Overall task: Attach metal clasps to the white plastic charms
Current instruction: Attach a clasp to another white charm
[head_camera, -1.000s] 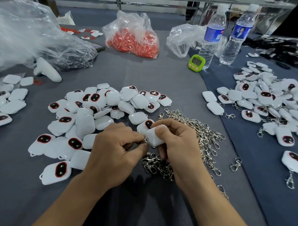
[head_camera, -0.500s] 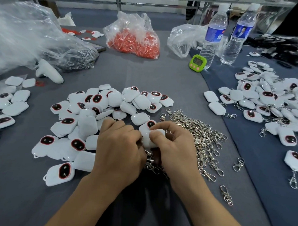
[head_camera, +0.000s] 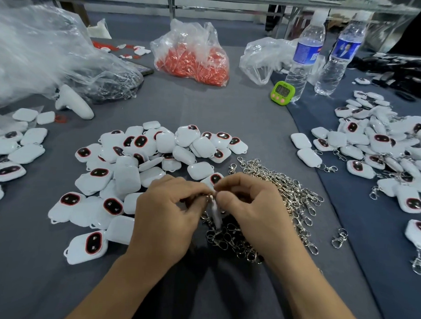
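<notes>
My left hand (head_camera: 164,212) and my right hand (head_camera: 248,210) meet over the grey cloth, fingertips together. Between them one white plastic charm (head_camera: 216,212) hangs edge-on, its top at the fingertips. My left fingers pinch a metal clasp (head_camera: 209,198) at the charm's top; my right fingers pinch the charm. A heap of loose metal clasps (head_camera: 287,193) lies under and to the right of my right hand. A pile of white charms with dark oval faces (head_camera: 142,161) lies left of and beyond my hands.
Charms with clasps on them (head_camera: 381,151) cover the blue cloth at right. Behind stand two water bottles (head_camera: 301,60), a green timer (head_camera: 282,92), a bag of red parts (head_camera: 194,56), clear plastic bags (head_camera: 41,55) and a white controller (head_camera: 73,102). More charms (head_camera: 11,150) lie far left.
The charm has turned from lying flat in my right fingers to hanging edge-on between both hands. My fingertips have drawn together at its top.
</notes>
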Demonstrator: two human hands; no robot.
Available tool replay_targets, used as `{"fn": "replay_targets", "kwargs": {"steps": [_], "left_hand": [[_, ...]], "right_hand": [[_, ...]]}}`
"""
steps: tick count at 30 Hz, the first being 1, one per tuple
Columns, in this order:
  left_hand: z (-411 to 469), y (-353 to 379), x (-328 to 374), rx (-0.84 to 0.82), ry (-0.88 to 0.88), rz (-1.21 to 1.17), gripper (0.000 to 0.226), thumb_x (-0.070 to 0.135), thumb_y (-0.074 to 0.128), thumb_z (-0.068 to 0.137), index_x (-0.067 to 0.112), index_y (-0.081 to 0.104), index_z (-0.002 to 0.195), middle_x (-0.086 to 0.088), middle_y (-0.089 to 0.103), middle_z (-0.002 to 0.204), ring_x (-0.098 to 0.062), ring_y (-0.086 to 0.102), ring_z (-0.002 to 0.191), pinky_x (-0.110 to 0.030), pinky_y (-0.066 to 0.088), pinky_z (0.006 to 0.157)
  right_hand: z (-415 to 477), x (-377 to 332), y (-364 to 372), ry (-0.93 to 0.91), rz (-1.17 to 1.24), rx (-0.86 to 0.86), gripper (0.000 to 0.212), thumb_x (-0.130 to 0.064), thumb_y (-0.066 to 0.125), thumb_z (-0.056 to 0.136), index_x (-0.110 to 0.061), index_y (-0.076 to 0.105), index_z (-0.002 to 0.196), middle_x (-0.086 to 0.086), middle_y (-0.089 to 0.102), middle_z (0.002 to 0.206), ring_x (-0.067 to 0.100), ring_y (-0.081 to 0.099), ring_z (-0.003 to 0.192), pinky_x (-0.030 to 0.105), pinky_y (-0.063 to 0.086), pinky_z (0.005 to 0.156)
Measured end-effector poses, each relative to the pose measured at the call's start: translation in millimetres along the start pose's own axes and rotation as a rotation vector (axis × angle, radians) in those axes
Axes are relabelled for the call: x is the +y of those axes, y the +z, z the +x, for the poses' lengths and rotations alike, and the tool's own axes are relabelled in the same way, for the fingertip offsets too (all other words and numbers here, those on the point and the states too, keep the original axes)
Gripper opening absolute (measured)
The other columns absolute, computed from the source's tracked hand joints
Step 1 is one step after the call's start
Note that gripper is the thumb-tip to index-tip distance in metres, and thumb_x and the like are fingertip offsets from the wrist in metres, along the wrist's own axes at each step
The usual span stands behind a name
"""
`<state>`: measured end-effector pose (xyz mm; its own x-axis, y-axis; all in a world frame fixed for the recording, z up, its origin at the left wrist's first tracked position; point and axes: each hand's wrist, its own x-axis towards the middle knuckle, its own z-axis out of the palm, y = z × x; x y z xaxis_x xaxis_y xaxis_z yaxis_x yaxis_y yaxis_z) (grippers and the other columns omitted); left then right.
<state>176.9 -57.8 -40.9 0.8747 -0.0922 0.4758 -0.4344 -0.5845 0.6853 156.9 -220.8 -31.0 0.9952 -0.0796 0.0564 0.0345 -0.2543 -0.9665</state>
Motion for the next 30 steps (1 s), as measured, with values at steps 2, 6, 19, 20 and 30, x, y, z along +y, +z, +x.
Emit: {"fn": "replay_targets", "kwargs": {"steps": [2,6,19,20,30], "left_hand": [[-0.6,-1.5,-1.3,0.002,0.048,0.005,0.019,0.023,0.076,0.075,0.038,0.077,0.087,0.018,0.066,0.074,-0.008,0.06,0.08,-0.028,0.047,0.075],[0.1,-4.4,-2.0,0.055,0.098,0.072,0.018,0.024,0.078,0.066,0.031,0.08,0.083,0.03,0.056,0.071,0.01,0.052,0.083,-0.025,0.043,0.078],[-4.6,-11.1,-2.1,0.125,0.431,0.371,0.002,0.019,0.078,0.086,0.019,0.08,0.087,0.007,0.069,0.071,-0.018,0.059,0.07,-0.029,0.031,0.083],[-4.8,-10.8,-3.3,0.114,0.433,0.372,0.004,0.019,0.077,0.086,0.019,0.08,0.088,0.006,0.07,0.072,-0.017,0.059,0.071,-0.029,0.031,0.083],[-0.8,-4.2,-1.4,0.049,0.377,0.15,0.01,0.025,0.078,0.082,0.021,0.082,0.09,0.009,0.07,0.068,-0.015,0.062,0.063,-0.038,0.044,0.075]], "right_hand": [[-0.5,-0.9,0.7,-0.034,-0.018,-0.026,0.019,-0.007,0.068,0.083,-0.022,0.075,0.092,0.003,0.075,0.073,0.025,0.07,0.066,0.034,0.057,0.061],[-3.6,-2.1,1.1,-0.09,-0.157,0.01,0.015,-0.02,0.077,0.078,-0.031,0.078,0.087,-0.011,0.074,0.072,0.008,0.069,0.063,0.02,0.052,0.058],[-10.7,-9.3,4.2,-0.268,-0.332,0.067,0.012,-0.015,0.075,0.076,-0.027,0.077,0.077,-0.015,0.068,0.062,0.008,0.061,0.055,0.022,0.05,0.054],[-10.4,-9.4,3.4,-0.296,-0.362,0.069,0.011,-0.016,0.075,0.076,-0.026,0.076,0.077,-0.014,0.066,0.062,0.01,0.059,0.055,0.021,0.048,0.053],[-7.0,-5.7,5.0,-0.125,-0.06,0.217,0.007,-0.013,0.069,0.067,-0.019,0.071,0.065,-0.006,0.062,0.048,0.002,0.048,0.041,0.017,0.036,0.043]]}}
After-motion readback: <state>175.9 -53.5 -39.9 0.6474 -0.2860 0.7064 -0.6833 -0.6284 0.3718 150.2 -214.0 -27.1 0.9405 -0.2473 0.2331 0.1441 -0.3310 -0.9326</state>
